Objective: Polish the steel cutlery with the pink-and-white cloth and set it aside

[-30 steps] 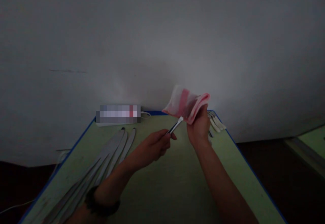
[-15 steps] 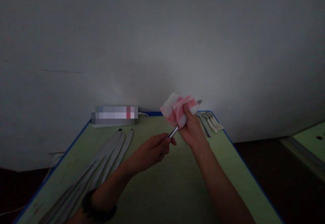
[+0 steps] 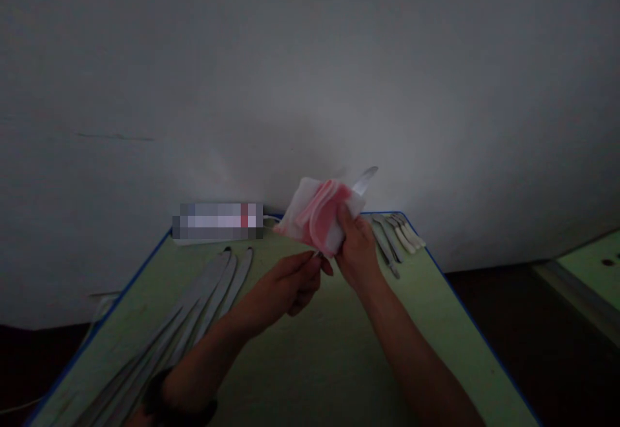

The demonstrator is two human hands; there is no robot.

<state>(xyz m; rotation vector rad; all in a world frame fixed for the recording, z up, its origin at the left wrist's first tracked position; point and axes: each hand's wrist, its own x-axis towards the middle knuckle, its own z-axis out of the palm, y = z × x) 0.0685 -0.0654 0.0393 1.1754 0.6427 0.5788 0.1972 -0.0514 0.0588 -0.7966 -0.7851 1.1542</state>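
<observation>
My left hand (image 3: 299, 278) is closed on the handle end of a table knife (image 3: 365, 180), of which only a sliver shows at the fingers. My right hand (image 3: 356, 246) is closed round a pink and white cloth (image 3: 303, 210), which is folded about the knife's middle. The bright blade sticks out beyond the cloth, pointing up and to the right. Both hands are above the table, close together, and the cloth hides most of the knife.
Several long metal knives (image 3: 184, 317) lie fanned on the left of the green table (image 3: 310, 369). Several forks (image 3: 407, 233) and other silver cutlery (image 3: 386, 246) lie at the far right. A blurred white box (image 3: 217, 221) with a cable stands at the back, against the wall (image 3: 310, 78).
The cloth and my right hand have slid down the knife toward my left hand. More blade now shows past the cloth, and less handle shows between my hands.
</observation>
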